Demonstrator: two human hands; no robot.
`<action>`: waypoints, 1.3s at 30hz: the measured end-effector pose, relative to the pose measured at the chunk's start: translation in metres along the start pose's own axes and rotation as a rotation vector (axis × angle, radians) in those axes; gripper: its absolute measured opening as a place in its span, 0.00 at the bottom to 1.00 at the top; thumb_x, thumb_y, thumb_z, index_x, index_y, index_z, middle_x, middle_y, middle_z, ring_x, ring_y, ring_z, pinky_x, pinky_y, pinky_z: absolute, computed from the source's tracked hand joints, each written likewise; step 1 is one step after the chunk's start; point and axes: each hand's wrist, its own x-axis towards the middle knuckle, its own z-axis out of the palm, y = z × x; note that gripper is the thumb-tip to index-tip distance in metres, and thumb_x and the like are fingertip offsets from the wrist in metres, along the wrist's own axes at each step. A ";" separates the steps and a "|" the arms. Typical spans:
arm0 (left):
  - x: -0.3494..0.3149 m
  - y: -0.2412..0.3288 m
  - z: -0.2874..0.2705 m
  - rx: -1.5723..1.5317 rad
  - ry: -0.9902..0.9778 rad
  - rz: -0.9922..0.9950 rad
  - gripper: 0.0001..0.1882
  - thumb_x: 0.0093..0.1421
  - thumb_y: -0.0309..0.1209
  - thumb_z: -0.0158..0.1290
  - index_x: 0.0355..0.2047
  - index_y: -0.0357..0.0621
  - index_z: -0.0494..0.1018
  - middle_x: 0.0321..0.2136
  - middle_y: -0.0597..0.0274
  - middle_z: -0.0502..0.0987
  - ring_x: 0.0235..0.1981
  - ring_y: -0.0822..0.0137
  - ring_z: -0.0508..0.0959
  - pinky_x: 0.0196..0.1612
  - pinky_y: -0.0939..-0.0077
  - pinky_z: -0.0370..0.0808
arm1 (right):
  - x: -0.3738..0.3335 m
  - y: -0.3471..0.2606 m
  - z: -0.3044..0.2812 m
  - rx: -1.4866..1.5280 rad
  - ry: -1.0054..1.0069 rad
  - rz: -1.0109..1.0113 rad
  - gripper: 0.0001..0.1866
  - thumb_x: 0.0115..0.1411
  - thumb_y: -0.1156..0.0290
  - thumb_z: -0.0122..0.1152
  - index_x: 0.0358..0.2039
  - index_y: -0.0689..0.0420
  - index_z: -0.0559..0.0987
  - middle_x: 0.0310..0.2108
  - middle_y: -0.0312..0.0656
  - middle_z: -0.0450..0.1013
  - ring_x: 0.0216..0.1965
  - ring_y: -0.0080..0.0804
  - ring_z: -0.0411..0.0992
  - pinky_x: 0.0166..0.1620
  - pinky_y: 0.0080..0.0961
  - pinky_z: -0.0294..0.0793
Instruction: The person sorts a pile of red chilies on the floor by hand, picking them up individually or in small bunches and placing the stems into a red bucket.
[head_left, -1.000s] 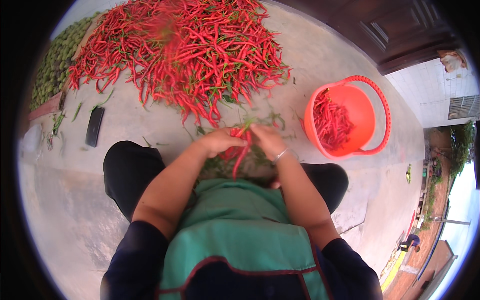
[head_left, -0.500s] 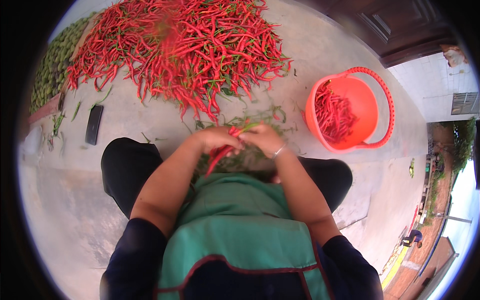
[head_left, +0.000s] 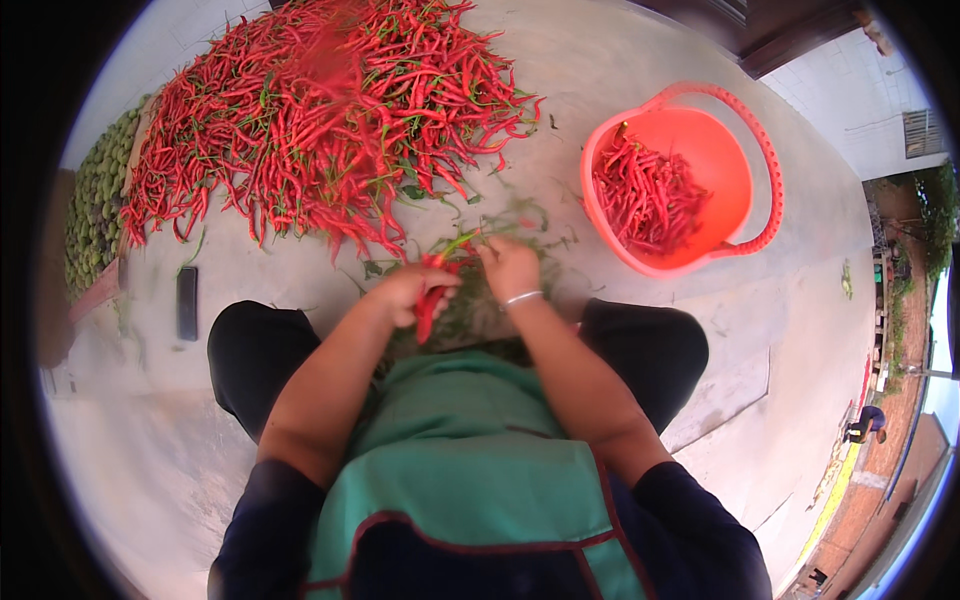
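Note:
Red chili peppers (head_left: pixel 430 312) are bunched in my left hand (head_left: pixel 405 292), whose fingers are curled round them in front of my apron. A green stem (head_left: pixel 460 243) sticks out from the top of the bunch. My right hand (head_left: pixel 514 270), with a bracelet at its wrist, has its fingertips pinched together at the end of that stem. Motion blur softens the details there. Beyond my hands spreads a large heap of red chili peppers (head_left: pixel 310 140) with green stems. To the right, a red handled basket (head_left: pixel 735 150) holds loose chili peppers (head_left: pixel 645 195).
Green stem scraps (head_left: pixel 535 225) litter the concrete floor (head_left: pixel 780 320) between my knees and the heap. A dark phone (head_left: pixel 187 303) lies near my left knee. Many green, round-looking things (head_left: pixel 95 205) are piled at the far left. Another person (head_left: pixel 868 425) bends over at the far right.
My right hand has moved slightly up and apart from my left, which still holds chili peppers. The view has shifted, so the heap and basket sit further left in the picture.

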 end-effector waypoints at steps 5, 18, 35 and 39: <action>0.031 0.054 0.064 -0.026 0.059 0.193 0.08 0.56 0.31 0.54 0.33 0.41 0.70 0.25 0.63 0.74 0.25 0.69 0.75 0.27 0.76 0.75 | -0.019 0.061 0.015 0.076 -0.271 0.287 0.13 0.52 0.62 0.56 0.26 0.59 0.78 0.27 0.52 0.73 0.32 0.48 0.72 0.36 0.39 0.71; 0.035 0.026 -0.075 0.696 0.698 0.528 0.09 0.55 0.27 0.49 0.37 0.39 0.72 0.30 0.60 0.77 0.31 0.68 0.77 0.34 0.74 0.72 | -0.005 0.041 0.038 -0.257 -0.370 0.054 0.09 0.51 0.72 0.53 0.33 0.55 0.77 0.37 0.46 0.69 0.38 0.45 0.70 0.39 0.37 0.71; 0.015 0.017 -0.019 0.060 0.272 0.486 0.11 0.56 0.31 0.53 0.38 0.41 0.73 0.31 0.69 0.75 0.32 0.74 0.73 0.36 0.81 0.70 | 0.039 -0.023 0.029 0.850 -0.311 0.402 0.12 0.52 0.75 0.59 0.38 0.62 0.75 0.33 0.38 0.75 0.33 0.24 0.72 0.37 0.19 0.71; 0.019 0.003 -0.023 0.430 0.259 0.727 0.12 0.56 0.35 0.53 0.35 0.39 0.73 0.26 0.64 0.76 0.28 0.73 0.74 0.32 0.74 0.71 | 0.027 -0.027 0.018 0.966 -0.424 0.607 0.11 0.53 0.71 0.60 0.35 0.64 0.76 0.32 0.37 0.74 0.32 0.21 0.71 0.35 0.18 0.71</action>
